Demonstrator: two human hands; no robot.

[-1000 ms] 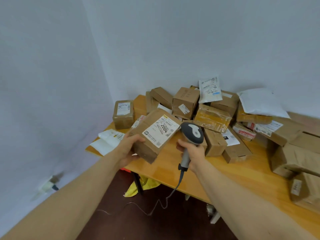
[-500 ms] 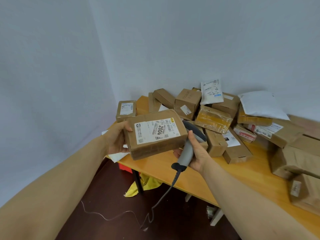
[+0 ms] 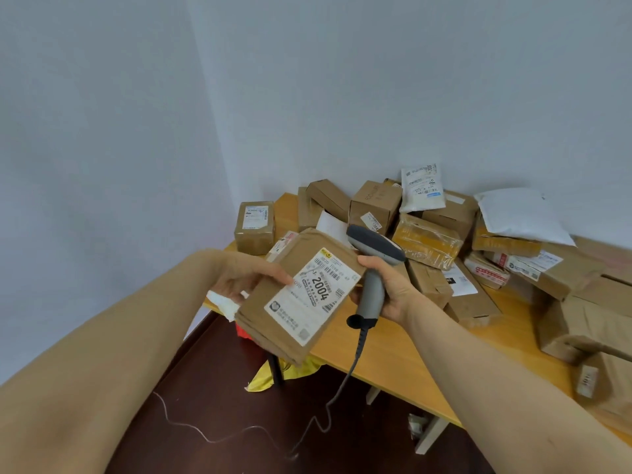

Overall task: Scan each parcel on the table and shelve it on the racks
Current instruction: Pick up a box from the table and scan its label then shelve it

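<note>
Scan step | left hand (image 3: 246,282): fingers are gripping the "2004" cardboard parcel (image 3: 294,323), lifted over the bench (image 3: 393,343) at its 8 o'clock edge | right hand (image 3: 388,290): fingers are wrapping the corded barcode scanner (image 3: 372,265) at the parcel's 3 o'clock | label (image 3: 313,297) is facing up; the scanner nose is probably needing a tilt down onto the barcode.

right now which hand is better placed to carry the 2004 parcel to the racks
Left. The left hand grips the 2004 parcel, while the right hand is wrapped round the corded scanner and would likely have to set it down first.
</note>
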